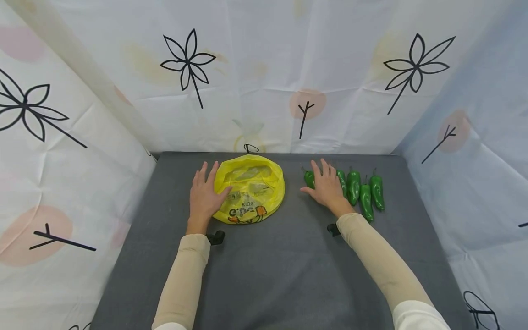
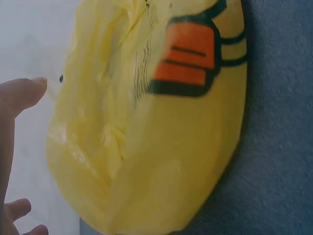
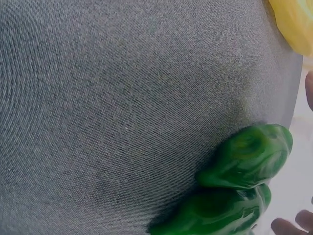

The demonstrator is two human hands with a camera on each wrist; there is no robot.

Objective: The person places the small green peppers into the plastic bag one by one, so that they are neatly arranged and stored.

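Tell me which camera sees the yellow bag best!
The head view: nearly the whole yellow bag shows. The left wrist view is closer but crops it; the right wrist view shows only an edge.

A printed, rounded yellow plastic bag (image 1: 250,196) sits open; glossy, elongated green peppers (image 1: 353,188) lie right of the bag.

The left forearm (image 1: 181,279) and right forearm (image 1: 381,263) reach forward, well apart. The left hand (image 1: 205,195) and right hand (image 1: 328,187) hold their fingers (image 1: 211,176) extended, thumbs (image 1: 309,190) pointing inward.
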